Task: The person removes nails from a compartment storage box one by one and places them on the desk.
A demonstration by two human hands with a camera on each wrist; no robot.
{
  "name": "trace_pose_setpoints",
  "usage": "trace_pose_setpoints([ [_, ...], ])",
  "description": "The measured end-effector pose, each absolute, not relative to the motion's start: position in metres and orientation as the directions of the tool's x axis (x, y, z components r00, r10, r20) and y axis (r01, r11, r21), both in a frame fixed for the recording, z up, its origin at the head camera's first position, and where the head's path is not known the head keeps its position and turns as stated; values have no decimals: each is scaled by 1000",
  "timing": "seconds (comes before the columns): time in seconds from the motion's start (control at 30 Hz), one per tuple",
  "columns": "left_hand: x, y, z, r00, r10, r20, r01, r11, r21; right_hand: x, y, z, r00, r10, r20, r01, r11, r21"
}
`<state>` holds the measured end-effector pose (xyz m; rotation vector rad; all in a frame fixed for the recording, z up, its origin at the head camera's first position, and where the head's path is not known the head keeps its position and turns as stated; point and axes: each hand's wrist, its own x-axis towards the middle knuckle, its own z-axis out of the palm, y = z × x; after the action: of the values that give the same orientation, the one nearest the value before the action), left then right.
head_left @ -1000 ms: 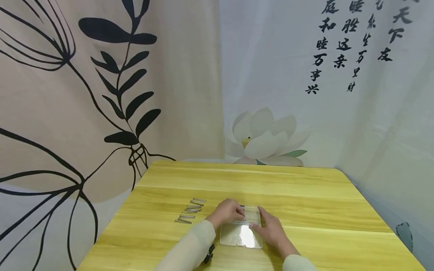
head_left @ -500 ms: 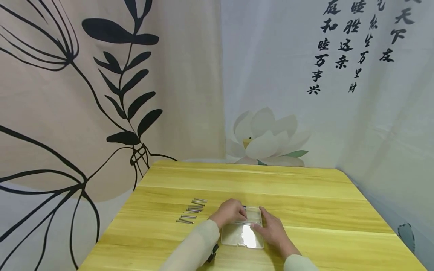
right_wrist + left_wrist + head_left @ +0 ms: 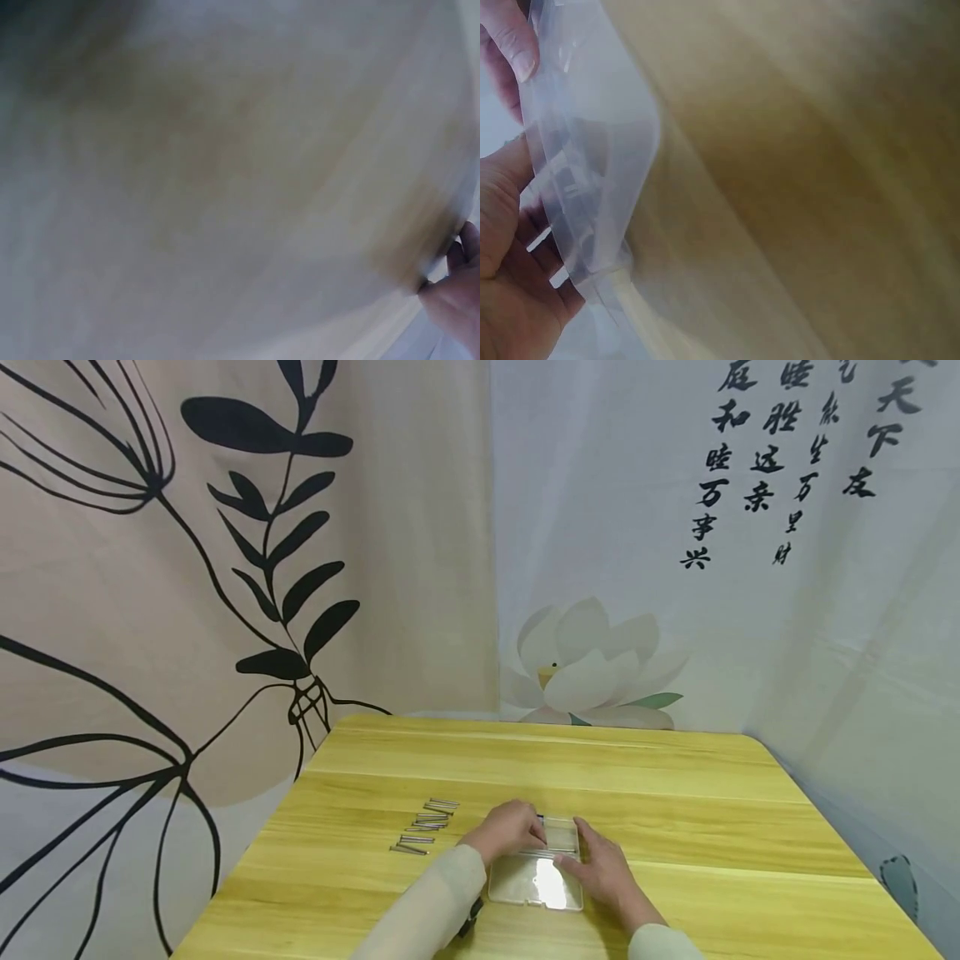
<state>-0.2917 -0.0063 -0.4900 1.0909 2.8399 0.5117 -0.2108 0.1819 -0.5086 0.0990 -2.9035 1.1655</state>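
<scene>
A clear plastic box [image 3: 561,835] lies opened on the table, its transparent flap [image 3: 517,881] folded toward me. My left hand [image 3: 510,828] reaches over the left side of the far half, fingers curled down into it; whatever is between the fingertips is hidden. My right hand [image 3: 603,870] grips the box's right side, thumb near the hinge and index finger at the far right corner. Thin grey rods [image 3: 547,853] show near the hinge. In the left wrist view, two hands meet the clear plastic [image 3: 600,150]. The right wrist view is blurred, with curled fingers [image 3: 457,289] at its right edge.
Several thin metal nails or screws [image 3: 431,818] lie in a loose column left of the box. The yellow wood-grain table [image 3: 712,827] extends past both hands. A printed curtain [image 3: 420,543] hangs behind its far edge. A black strap [image 3: 471,918] shows under the left sleeve.
The whole head view has shifted slightly, so the scene sits a little further right. Both hands keep nearly the same places on the box; the loose metal pieces have not moved.
</scene>
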Motion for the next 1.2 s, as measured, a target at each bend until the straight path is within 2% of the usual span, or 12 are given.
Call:
trace_pose_setpoints([
  [0.27,-292,-5,-488,-727,684,54,672,693,262,-212,182,-510,-998,-47,41,-63,724,-687],
  [0.77,-294,-10,-489,-669,739,78,728,631,269,-212,181,-509,-998,-46,34,-57,715,-696],
  [1.2,-294,-8,-489,-674,736,63,733,654,188,-212,182,-508,-998,-46,32,-55,714,-698],
])
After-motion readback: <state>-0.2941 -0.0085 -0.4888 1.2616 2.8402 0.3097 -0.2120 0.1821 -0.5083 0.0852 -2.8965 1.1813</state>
